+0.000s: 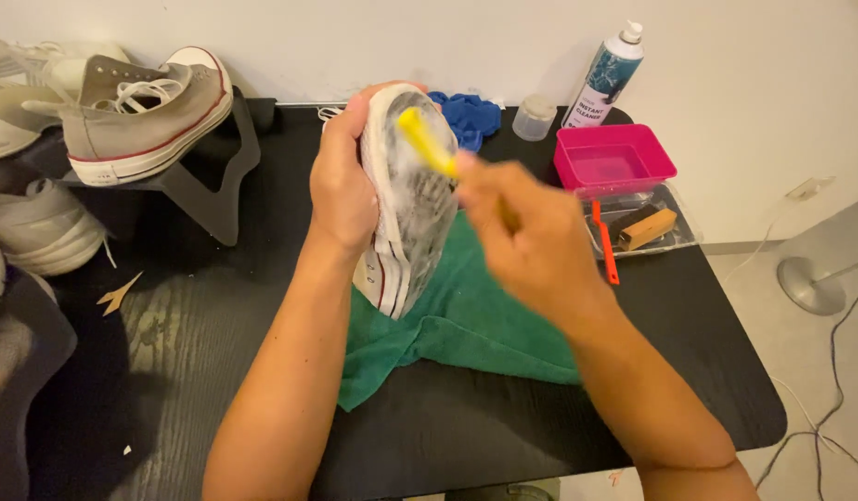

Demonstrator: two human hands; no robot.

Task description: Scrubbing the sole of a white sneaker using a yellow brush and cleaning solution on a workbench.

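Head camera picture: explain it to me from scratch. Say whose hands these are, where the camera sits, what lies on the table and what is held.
There is no machine here. The camera is worn on a person's head and looks down, so the two bare arms are that person's own.

The left hand grips a white sneaker turned sole up; the sole looks foamy. The right hand, blurred by motion, holds a yellow-handled brush against that sole.

Under them a green towel lies on a black table. Behind are a blue cloth, a small jar, a spray can, a pink tub and a clear tray with more brushes. At left a grey sneaker sits on a stand, with other shoes nearby.
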